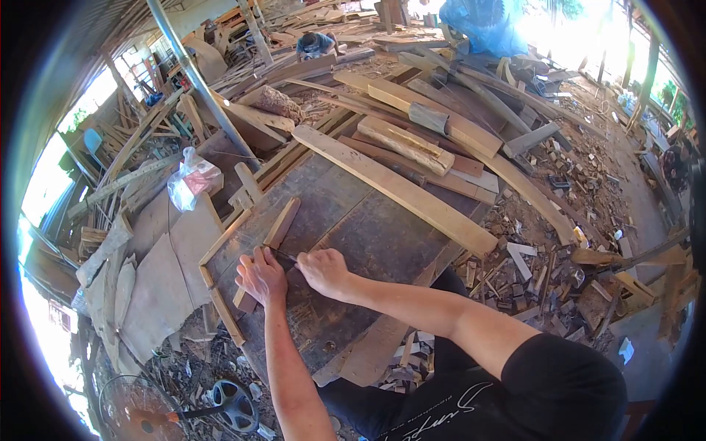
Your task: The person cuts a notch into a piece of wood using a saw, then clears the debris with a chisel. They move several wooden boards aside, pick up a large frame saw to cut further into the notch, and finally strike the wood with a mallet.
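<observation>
A short squared wooden bar (pixel 282 224) lies slantwise on the dark worktable (pixel 353 220). My left hand (pixel 262 277) is over its lower half, fingers bent around it and pressing it down; the bar's near end (pixel 244 300) shows below the hand. Just to the right, my right hand (pixel 322 273) is closed in a fist around a thin, dark, rod-like tool (pixel 284 255). The tool's far end points left, reaching the bar beside my left fingertips. Its handle is hidden in my fist, so its exact kind cannot be told.
A long plank (pixel 397 191) lies across the table's far side. Thin wooden strips (pixel 220 305) edge its left side. Beyond are stacked boards (pixel 441 121), a metal post (pixel 202 81) and a plastic bag (pixel 193 178). A fan (pixel 147 419) stands lower left; another person (pixel 316 45) bends far back.
</observation>
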The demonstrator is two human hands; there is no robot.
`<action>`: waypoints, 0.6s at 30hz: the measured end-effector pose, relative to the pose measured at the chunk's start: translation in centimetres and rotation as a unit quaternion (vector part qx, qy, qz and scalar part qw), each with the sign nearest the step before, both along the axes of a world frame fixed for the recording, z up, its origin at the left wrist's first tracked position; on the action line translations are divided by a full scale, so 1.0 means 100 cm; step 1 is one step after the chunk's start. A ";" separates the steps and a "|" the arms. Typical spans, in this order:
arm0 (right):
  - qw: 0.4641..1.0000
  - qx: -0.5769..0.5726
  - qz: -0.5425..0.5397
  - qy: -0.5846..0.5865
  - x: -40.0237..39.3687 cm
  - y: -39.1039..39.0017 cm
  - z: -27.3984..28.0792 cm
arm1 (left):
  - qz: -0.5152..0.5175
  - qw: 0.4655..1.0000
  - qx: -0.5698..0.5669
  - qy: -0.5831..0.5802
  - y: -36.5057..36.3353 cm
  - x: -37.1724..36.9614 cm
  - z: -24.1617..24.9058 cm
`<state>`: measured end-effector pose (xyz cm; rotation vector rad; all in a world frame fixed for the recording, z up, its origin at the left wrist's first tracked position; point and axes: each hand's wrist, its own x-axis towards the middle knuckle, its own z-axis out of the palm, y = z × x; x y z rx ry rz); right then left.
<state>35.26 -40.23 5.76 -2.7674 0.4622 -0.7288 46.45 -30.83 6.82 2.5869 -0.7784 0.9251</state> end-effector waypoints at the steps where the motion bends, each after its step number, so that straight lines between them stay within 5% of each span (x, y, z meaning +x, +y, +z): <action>1: 1.000 0.002 0.000 -0.004 0.005 0.001 0.000 | 0.000 1.000 0.002 -0.004 0.000 0.000 0.000; 9: 0.999 0.023 0.018 0.032 -0.033 -0.011 0.007 | 0.011 1.000 0.010 -0.009 0.000 0.000 -0.001; 18: 0.999 0.029 0.013 0.024 0.026 -0.005 0.013 | 0.025 1.000 0.014 -0.010 0.000 0.003 -0.002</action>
